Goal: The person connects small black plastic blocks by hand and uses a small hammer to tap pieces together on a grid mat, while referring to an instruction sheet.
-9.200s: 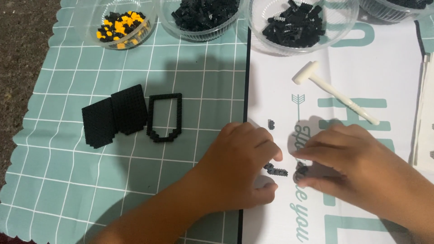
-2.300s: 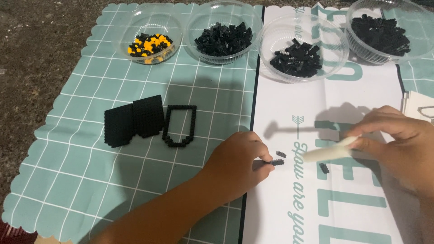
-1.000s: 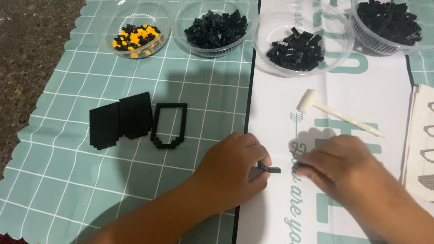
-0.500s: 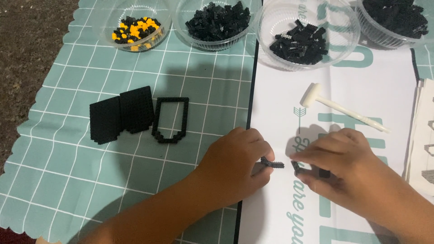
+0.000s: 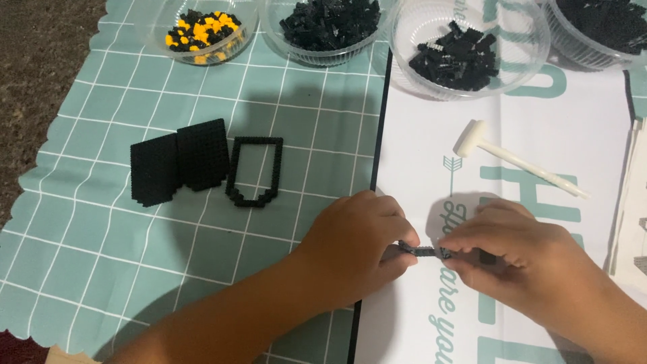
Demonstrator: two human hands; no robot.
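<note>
My left hand (image 5: 354, 253) and right hand (image 5: 522, 253) meet over the white sheet (image 5: 539, 202), fingers pinched shut on the 2 ends of a short black brick strip (image 5: 424, 251) held between them. A white hammer (image 5: 515, 158) lies just beyond. On the green mat (image 5: 101, 229) sit 2 black panels (image 5: 178, 162) and a frame (image 5: 255, 170).
</note>
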